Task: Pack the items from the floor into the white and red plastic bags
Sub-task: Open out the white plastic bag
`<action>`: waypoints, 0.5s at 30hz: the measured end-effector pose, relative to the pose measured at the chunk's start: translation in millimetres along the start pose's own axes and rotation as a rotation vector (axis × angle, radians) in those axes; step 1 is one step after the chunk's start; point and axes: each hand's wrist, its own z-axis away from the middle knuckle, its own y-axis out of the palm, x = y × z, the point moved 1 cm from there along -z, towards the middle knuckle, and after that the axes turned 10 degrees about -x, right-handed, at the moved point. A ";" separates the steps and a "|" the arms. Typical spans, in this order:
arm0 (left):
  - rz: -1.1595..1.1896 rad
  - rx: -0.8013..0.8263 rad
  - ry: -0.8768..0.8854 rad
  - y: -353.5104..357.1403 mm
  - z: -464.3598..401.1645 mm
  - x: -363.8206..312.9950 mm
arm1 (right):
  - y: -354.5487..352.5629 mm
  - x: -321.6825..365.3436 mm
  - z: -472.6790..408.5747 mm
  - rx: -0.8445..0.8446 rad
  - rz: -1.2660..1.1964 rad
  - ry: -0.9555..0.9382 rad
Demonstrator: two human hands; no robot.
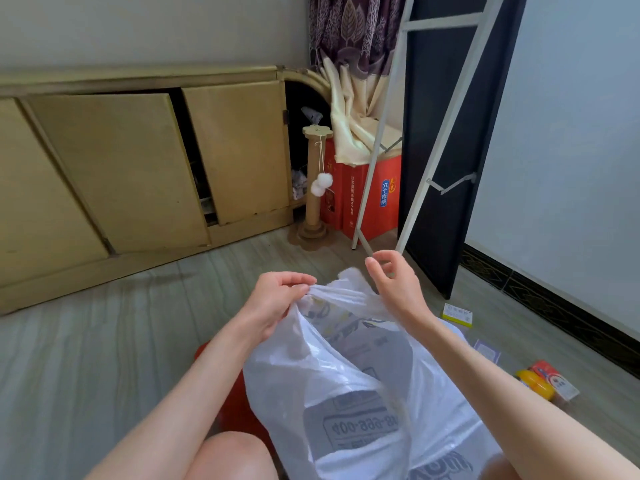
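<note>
While the white plastic bag (349, 386) stands in the lower centre of the frame, already bulging with boxes whose print shows through the film, the left hand (273, 303) pinches a gathered fold of its mouth between thumb and fingers. Just right of it, the right hand (391, 278) hovers over the bag's far rim with thumb and forefinger curled toward each other; whether they pinch a handle loop I cannot tell, since no plastic plainly shows between them.

By my judgement the step in hand is opening or gathering the mouth. To do it well, the right hand should find the opposite handle and pull away from the left so the opening spreads evenly, without tugging so hard that the thin film tears or the load tips.

Under the bag, at lower left of centre, the red plastic bag (228, 410) lies on the floor (104, 341). At right, a white and yellow carton (458, 315), a small pale packet (486, 349), a yellow round container (535, 386) and a red and white box (554, 379) lie unpacked on the floor. Beyond them, a cardboard scratching post (317, 181) stands beside a red box (367, 199).
</note>
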 end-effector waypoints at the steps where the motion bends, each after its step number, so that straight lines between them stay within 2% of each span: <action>1: 0.009 -0.047 0.008 -0.4 0.5 -0.7 | -0.8 -0.6 1.9 -0.022 0.010 -0.058; 4: 0.095 -0.175 0.005 -2.7 0.9 -1.2 | -0.9 2.3 11.0 -0.036 0.086 -0.382; 8: 0.163 -0.235 0.018 -3.9 4.7 -4.2 | 6.4 -4.2 19.3 0.128 0.403 -0.780; 11: 0.221 -0.108 0.072 -2.4 13.1 -9.4 | 8.2 -6.6 18.0 0.136 0.494 -0.824; 13: 0.221 -0.036 0.131 -1.8 17.3 -10.8 | 7.6 -3.8 16.4 0.111 0.429 -0.822; 15: 0.161 -0.036 0.221 -4.0 18.6 -11.3 | 5.0 3.8 16.9 0.121 0.281 -0.695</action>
